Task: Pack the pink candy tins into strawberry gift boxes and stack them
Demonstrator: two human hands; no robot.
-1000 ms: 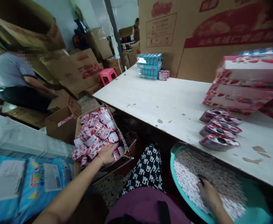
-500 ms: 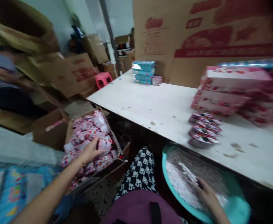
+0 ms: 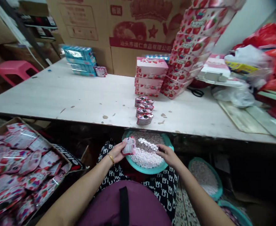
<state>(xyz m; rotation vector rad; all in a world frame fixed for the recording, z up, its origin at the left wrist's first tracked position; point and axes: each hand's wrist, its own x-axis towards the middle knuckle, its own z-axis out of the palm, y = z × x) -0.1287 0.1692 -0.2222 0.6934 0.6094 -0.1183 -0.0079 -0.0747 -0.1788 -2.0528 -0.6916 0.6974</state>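
Observation:
My left hand [image 3: 118, 152], with a gold bracelet at the wrist, is closed on a pink and white packet [image 3: 129, 145] over the left side of a teal basin [image 3: 149, 171]. White and greyish small pieces [image 3: 147, 158] fill the basin. At its right side my right hand [image 3: 166, 154] pinches the end of a long narrow holder [image 3: 148, 144] heaped with white pieces. Several small oval containers [image 3: 145, 119] with dark openings stand in a cluster on the white table [image 3: 86, 100], just beyond the basin.
A carton of pink packets [image 3: 22, 163] lies at the left. Pink strawberry boxes [image 3: 192, 47] are stacked on the table, with black scissors [image 3: 196, 92] beside them. Blue packs [image 3: 80, 59] stand at the back left. Another teal basin [image 3: 205, 179] is below right.
The view has turned right. My left hand has left the carton with a packet in it and come to the basin. My right hand has raised the loaded holder.

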